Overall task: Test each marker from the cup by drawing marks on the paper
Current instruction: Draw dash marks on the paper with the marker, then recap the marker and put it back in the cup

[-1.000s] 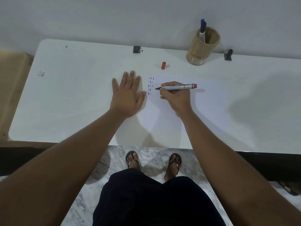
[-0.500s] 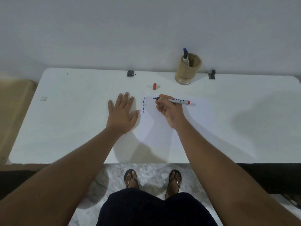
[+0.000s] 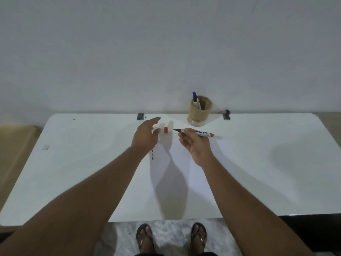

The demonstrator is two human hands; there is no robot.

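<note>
White table against a plain grey wall, lit from above, hard arm shadows across the top

Marker is uncapped, dark tip pointing left, lying roughly level above the table. Grey-white barrel with "PERMANENT" print, red end plug. Right hand pinches it near the tip end between thumb and fingers, palm up-ish, lifted off the sheet. Judgement: tip held clear of the sheet so it doesn't smear, and aimed toward the cap for recapping

Red cap stands upright on the table just left of the marker tip, between the two hands. Left hand is spread, fingers loose, empty, in the air right beside the cap, not touching it as far as I can tell. Looks like a reach for the cap

Paper lies flat under both forearms, hard to separate from the white table. Test marks near its left edge: short dashes in columns, partly hidden by the left wrist. Colours too small to call

Cup at the back edge by the wall, tan, fibrous wrap, well behind the hands. One blue-capped marker stands in it, leaning left. Judgement: at least that one may remain untested, so task is partway

Two small black clips on the far table edge, either side of the cup. Sandalled feet on marble floor below
</note>
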